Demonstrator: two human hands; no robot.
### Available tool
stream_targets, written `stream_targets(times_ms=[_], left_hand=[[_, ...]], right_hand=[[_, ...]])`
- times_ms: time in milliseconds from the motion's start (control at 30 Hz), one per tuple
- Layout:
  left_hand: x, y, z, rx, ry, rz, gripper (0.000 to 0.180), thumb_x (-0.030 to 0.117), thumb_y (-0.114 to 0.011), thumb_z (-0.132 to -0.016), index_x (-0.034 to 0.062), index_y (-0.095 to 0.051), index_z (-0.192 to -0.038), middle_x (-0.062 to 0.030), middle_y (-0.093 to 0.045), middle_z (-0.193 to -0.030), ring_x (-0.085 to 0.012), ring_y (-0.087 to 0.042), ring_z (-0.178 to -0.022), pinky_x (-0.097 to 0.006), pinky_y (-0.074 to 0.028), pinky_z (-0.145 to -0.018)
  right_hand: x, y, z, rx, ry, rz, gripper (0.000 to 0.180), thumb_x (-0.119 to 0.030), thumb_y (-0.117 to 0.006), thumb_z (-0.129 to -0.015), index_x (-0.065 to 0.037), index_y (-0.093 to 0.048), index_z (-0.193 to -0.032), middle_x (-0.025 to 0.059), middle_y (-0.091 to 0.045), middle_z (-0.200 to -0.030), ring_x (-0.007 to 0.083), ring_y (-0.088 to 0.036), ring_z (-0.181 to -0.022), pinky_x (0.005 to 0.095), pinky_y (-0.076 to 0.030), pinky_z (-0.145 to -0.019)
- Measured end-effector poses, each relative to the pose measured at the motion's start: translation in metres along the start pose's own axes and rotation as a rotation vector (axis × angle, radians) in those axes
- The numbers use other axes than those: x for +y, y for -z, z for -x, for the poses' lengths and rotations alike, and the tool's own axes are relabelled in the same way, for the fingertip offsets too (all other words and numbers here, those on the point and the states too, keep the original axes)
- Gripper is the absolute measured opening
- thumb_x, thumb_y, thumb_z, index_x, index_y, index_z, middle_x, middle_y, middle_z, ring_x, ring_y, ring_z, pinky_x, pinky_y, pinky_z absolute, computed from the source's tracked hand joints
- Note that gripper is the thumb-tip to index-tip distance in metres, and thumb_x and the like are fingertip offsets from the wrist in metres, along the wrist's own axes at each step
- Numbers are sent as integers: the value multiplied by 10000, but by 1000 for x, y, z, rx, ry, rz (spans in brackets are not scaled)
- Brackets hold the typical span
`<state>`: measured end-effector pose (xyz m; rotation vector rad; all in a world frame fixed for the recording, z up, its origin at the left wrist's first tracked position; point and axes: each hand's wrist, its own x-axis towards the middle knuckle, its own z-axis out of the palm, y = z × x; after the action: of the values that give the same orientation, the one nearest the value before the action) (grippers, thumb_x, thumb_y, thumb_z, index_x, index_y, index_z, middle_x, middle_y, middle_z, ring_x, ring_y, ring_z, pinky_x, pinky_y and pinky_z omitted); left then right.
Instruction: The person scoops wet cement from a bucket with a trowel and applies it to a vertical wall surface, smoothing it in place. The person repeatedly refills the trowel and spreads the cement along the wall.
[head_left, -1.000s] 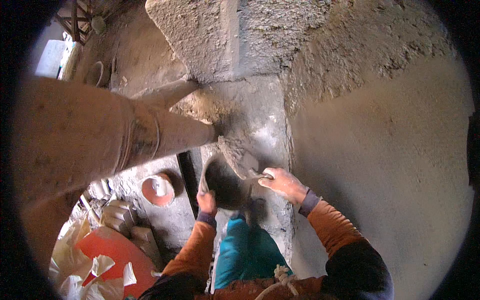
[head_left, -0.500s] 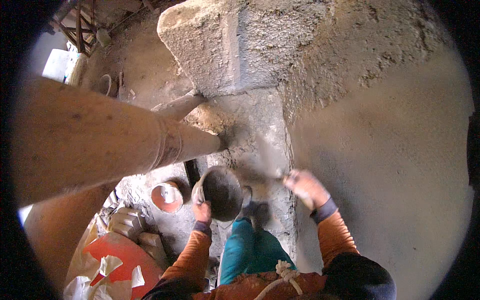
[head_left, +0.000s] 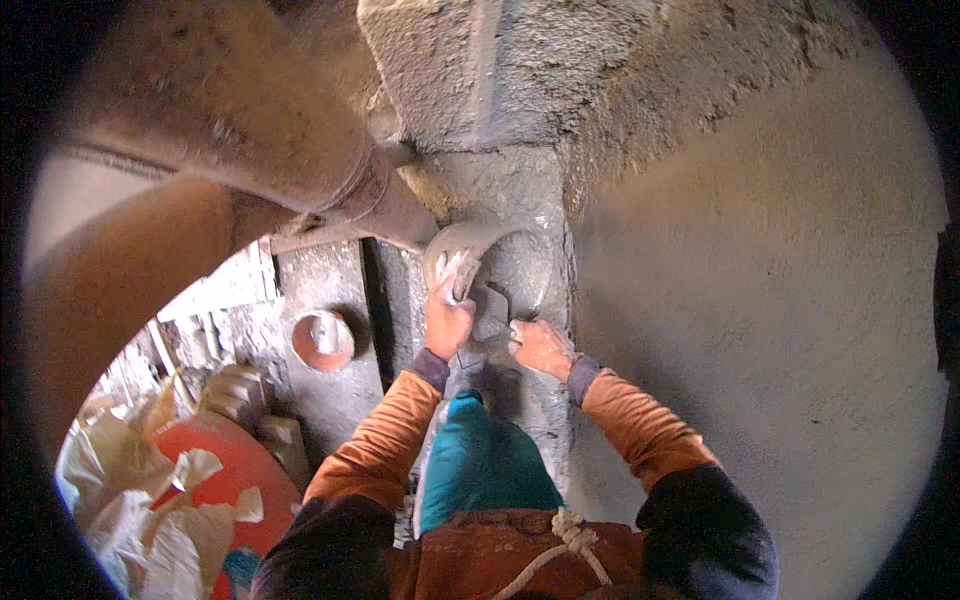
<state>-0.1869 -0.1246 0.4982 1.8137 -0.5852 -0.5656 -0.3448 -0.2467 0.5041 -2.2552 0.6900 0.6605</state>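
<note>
My left hand (head_left: 452, 315) grips the near-left rim of a round grey pan (head_left: 450, 240), which is tilted and partly blurred in front of me. Grey smears coat its fingers. My right hand (head_left: 543, 347) is closed around the handle of a trowel (head_left: 491, 313). The trowel's grey blade points left, close to my left hand and the pan's near side. What lies inside the pan is hard to make out.
A smooth plastered wall (head_left: 740, 330) rises on the right, with rough plaster (head_left: 690, 100) above. Thick posts (head_left: 300, 130) slant in from the left. An orange bucket (head_left: 323, 340) stands on a board. Torn sacks (head_left: 170, 500) and stacked blocks (head_left: 237, 397) lie lower left.
My left hand has raised the pan forward and right, tilting it. My right hand has brought the trowel from beside the wall leftward to the pan. The view has shifted.
</note>
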Motion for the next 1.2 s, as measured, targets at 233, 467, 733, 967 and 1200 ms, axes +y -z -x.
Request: stream_targets(times_ms=[233, 467, 733, 967, 1200], left_hand=[[-55, 8, 27, 182, 318, 491, 672, -42, -487, -674, -44, -519, -1345, -111, -614, -1247, -221, -554, -1176, -270, -382, -1021], [-125, 30, 86, 330, 365, 316, 672, -73, -483, -686, 4, -536, -1352, -92, -617, -1271, -209, -570, -1174, -299, -410, -1015], [-183, 56, 95, 325, 320, 80, 662, -83, -500, -680, -22, -519, -1339, -136, -571, -1327, -272, -517, -1257, -340, -356, -1092], [-99, 39, 81, 187, 248, -37, 656, -99, -470, -695, -34, -516, -1346, -158, -546, -1375, -281, -446, -1343, -349, -265, -1163], [16, 12, 37, 9, -78, -239, 704, -34, -525, -678, 85, -530, -1372, -175, -506, -1425, -393, -298, -1431, -407, -242, -1183]], right_hand=[[17, 15, 17, 104, -200, 69, 346, -351, -575, -889, -64, -628, -1076, 223, -689, -941, 432, -654, -920, 529, -517, -815], [4, 87, -12, -143, -79, -1020, 264, -278, -648, -920, -32, -644, -1015, 50, -630, -748, 141, -579, -623, 290, -468, -563], [41, 257, -45, 740, 13, -979, 135, -209, -577, -951, -88, -623, -913, -9, -556, -690, 80, -506, -519, 247, -441, -455], [60, 111, 81, 326, -185, -764, 105, -170, -608, -917, -85, -583, -974, -2, -567, -695, 96, -536, -533, 260, -460, -471], [21, 44, 38, 81, 25, 311, 235, -188, -531, -876, -37, -709, -903, 213, -707, -913, 368, -702, -852, 479, -555, -740]])
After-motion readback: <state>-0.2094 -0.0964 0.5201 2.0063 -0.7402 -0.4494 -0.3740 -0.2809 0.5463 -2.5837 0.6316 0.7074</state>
